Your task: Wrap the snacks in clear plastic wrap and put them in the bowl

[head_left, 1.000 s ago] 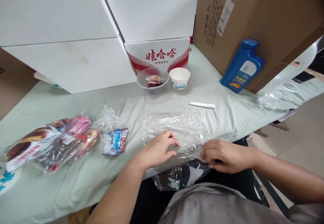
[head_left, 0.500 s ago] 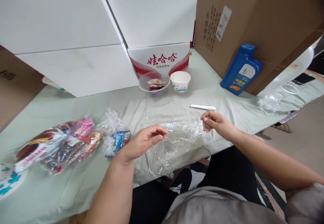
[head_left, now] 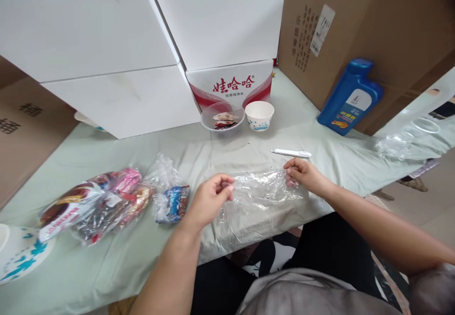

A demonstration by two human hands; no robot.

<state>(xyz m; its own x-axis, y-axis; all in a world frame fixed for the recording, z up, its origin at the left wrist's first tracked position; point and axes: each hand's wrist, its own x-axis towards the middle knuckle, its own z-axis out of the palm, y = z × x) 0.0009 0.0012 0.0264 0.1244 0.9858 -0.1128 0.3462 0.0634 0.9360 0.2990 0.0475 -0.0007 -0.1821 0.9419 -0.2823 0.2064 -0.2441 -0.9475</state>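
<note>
A clear plastic bag stretches between my two hands over the cloth near the table's front edge. My left hand pinches its left end between thumb and fingers. At the opposite end, my right hand has its fingers closed on the film. Just beyond the right hand lies a white utility knife. To the left of my left hand sits a small blue packet beside crumpled clear plastic.
Behind stand a translucent bowl holding small packets and a white paper cup, before white boxes. A blue bottle leans by a brown carton. Snack bags and a paper bowl lie left.
My left hand has closed on the bag's left end, and the bag's near part has been drawn up into a narrower strip. The view has shifted slightly.
</note>
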